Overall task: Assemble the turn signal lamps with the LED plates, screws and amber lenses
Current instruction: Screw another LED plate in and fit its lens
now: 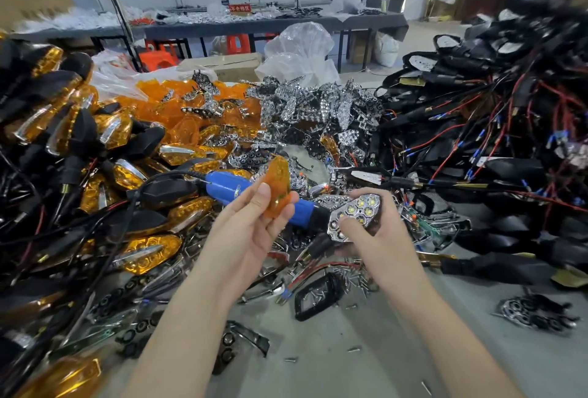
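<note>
Amber lens (278, 187) is pinched upright between the thumb and curled fingers of the left hand (251, 232). Just beside it, the right hand (372, 238) grips a lamp body with its LED plate (356, 213), thumb pressing on the plate. Both are held above the middle of the worktop (334, 350). A blue electric screwdriver (229, 189) lies behind the hands. Loose screws (356, 276) lie below the right wrist. Finished lamps (95, 143) are piled along the left edge, wired black housings (477, 111) along the right.
</note>
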A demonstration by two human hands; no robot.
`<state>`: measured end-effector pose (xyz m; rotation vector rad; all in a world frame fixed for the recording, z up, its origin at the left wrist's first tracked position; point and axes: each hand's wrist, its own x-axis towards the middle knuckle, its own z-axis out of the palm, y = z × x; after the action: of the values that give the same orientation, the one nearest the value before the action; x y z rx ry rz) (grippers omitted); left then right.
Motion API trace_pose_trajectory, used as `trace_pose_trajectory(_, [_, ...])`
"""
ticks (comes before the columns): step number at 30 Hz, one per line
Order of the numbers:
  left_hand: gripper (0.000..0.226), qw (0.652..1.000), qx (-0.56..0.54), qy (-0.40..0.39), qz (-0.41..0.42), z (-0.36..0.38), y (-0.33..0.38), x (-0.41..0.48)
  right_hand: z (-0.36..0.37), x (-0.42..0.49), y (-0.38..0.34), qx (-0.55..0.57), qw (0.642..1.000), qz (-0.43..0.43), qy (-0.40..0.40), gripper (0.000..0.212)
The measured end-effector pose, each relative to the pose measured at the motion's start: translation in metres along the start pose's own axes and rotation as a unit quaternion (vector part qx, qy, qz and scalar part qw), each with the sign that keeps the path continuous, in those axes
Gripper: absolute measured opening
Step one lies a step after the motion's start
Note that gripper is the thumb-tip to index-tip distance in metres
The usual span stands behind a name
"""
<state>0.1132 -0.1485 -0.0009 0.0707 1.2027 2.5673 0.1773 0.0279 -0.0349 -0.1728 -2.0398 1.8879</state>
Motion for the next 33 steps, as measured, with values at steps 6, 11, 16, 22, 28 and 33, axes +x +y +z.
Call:
trace_pose_trajectory(6, [0.044,0.999,0.008,-0.024,-0.033,0.000,-0.001,-0.002,-0.005,-0.015,-0.003,-0.051,0.999,0.013,0.009,0.023])
trace_pose_trajectory(11, [0.030,0.999,0.030,-0.018,-0.006,-0.006,0.005,-0.002,-0.010,-0.029,0.006,-0.055,0.997,0.031,0.033,0.019])
trace_pose_trajectory(16, [0.022,0.990,0.139,0.026,0.019,-0.012,0.010,-0.006,-0.010,-0.032,0.016,-0.176,0.982,-0.047,0.047,0.022])
trace_pose_trajectory(22, [0.018,0.991,0.127,0.014,0.037,-0.015,0.016,-0.009,-0.007,-0.037,0.017,-0.303,0.945,-0.102,0.064,0.012])
trace_pose_trajectory(28, [0.026,0.993,0.107,-0.038,0.028,-0.010,0.009,-0.011,-0.005,-0.038,0.005,-0.314,0.922,-0.190,0.120,0.013])
trace_pose_trajectory(33, [0.032,0.979,0.159,-0.124,0.017,-0.003,-0.007,-0.016,0.008,-0.023,-0.021,-0.094,0.983,-0.154,0.034,0.042])
